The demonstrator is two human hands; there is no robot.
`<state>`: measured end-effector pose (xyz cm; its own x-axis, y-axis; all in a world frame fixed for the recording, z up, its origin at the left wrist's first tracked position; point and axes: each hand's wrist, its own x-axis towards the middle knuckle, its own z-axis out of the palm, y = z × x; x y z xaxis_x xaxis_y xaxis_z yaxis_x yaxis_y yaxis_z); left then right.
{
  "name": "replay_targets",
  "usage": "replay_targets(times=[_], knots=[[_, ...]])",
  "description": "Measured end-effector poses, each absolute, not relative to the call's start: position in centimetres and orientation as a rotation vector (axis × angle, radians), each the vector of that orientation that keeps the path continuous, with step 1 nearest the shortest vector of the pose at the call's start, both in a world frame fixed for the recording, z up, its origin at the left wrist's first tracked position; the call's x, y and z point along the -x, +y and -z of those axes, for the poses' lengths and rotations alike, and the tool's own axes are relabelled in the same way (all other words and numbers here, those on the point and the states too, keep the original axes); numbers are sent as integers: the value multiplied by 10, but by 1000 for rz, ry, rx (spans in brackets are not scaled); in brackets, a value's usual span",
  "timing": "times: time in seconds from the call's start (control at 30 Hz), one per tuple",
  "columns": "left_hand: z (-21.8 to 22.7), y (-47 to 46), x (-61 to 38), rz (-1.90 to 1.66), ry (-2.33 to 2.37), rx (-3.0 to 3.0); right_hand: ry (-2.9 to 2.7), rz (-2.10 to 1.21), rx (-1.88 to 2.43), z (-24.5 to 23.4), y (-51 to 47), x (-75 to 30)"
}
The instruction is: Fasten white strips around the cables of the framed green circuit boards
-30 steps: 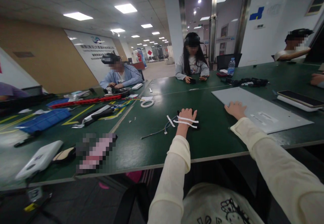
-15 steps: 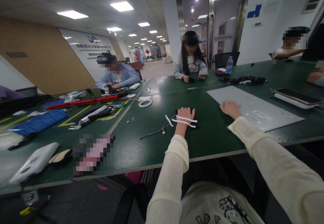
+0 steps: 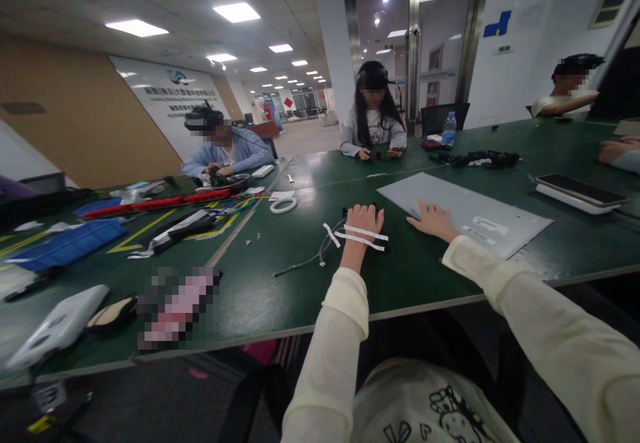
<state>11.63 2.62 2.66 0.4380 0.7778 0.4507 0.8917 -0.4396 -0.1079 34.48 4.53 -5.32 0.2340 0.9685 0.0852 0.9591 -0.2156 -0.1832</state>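
Note:
My left hand point(image 3: 361, 227) lies flat on a black object point(image 3: 385, 243) on the green table point(image 3: 280, 283), fingers stretched forward; two white strips point(image 3: 361, 236) stick across its back. My right hand point(image 3: 431, 220) rests palm down, fingers spread, on the near left corner of a flat grey panel point(image 3: 465, 211). A thin grey cable point(image 3: 310, 259) with white tags trails left from the black object.
A roll of white tape point(image 3: 283, 205) lies beyond the cable. At left are a blue tray point(image 3: 70, 243), a long red bar point(image 3: 155, 203) and a white device point(image 3: 55, 326). A phone point(image 3: 580, 189) lies at right. Other people sit at the far side; a water bottle point(image 3: 449, 129) stands there.
The grey panel has slid left toward my left hand, with my right hand on it. My left hand has stayed in place.

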Motion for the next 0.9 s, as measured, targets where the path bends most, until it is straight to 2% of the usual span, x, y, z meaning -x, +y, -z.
replay_targets(times=[0.2,0.43,0.57,0.7,0.77,0.9], knots=[[-33,27,-112,529,-1469,2304,-2078,-128,2119,41,24,-305],[-37,28,-108,536,-1546,2264,-2316,-363,1707,26,-9,-270],[-37,27,-108,486,-1591,2264,-2271,-671,1425,18,-13,-273],[-35,28,-107,469,-1609,2268,-2001,-1062,1253,10,-1,-296],[-33,29,-106,460,-1600,2280,-1833,-973,1395,10,9,-311],[-31,29,-106,424,-1588,2308,-1537,-336,2007,24,23,-346]])
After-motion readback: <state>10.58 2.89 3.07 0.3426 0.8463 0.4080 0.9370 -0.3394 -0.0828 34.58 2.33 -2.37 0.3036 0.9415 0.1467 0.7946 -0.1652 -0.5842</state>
